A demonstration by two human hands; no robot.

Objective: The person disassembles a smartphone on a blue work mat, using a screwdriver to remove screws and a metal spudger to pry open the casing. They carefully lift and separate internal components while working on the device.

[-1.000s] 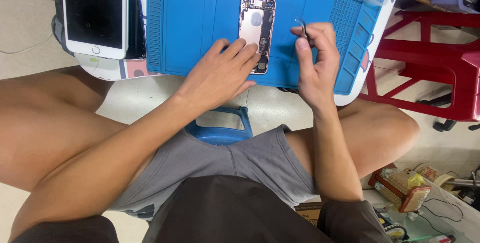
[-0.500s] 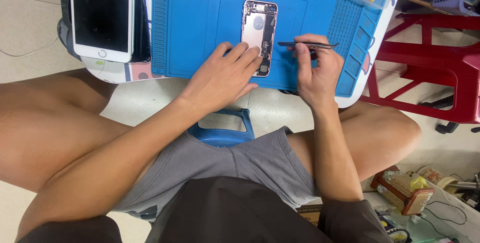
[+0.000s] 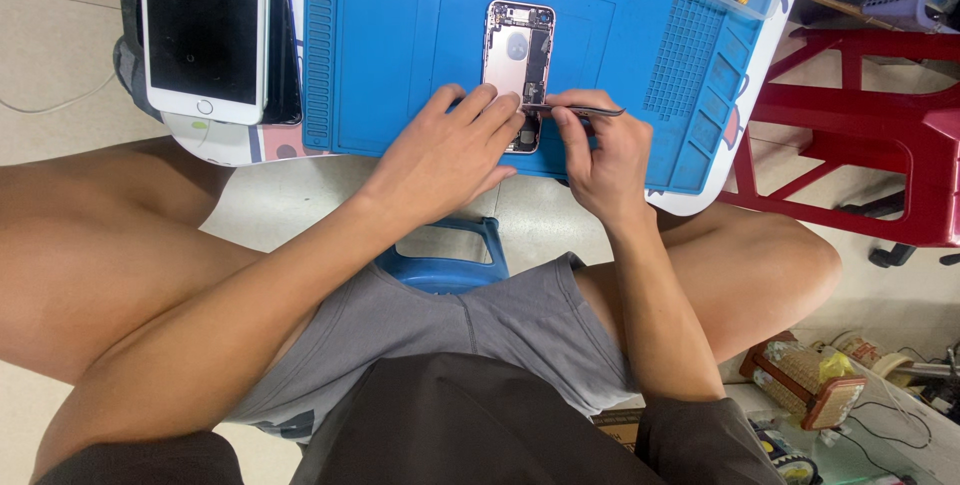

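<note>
The open phone point(image 3: 517, 63) lies on the blue mat point(image 3: 400, 55) on the worktop, its lower end under the left hand point(image 3: 455, 150) – fingers flat, holding nothing. The right hand point(image 3: 600, 150) pinches tweezers point(image 3: 575, 110) – tips at the phone's lower part. Back removed, inner parts visible.

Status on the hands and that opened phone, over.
Left hand braces opened phone on blue mat. Right hand holds tweezers, tips at phone's lower end. Nothing in the way.

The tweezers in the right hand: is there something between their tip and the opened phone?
Nothing visible. The tweezers in the right hand already reach the opened phone at its lower part. The left hand rests beside the tip, not across it.
</note>
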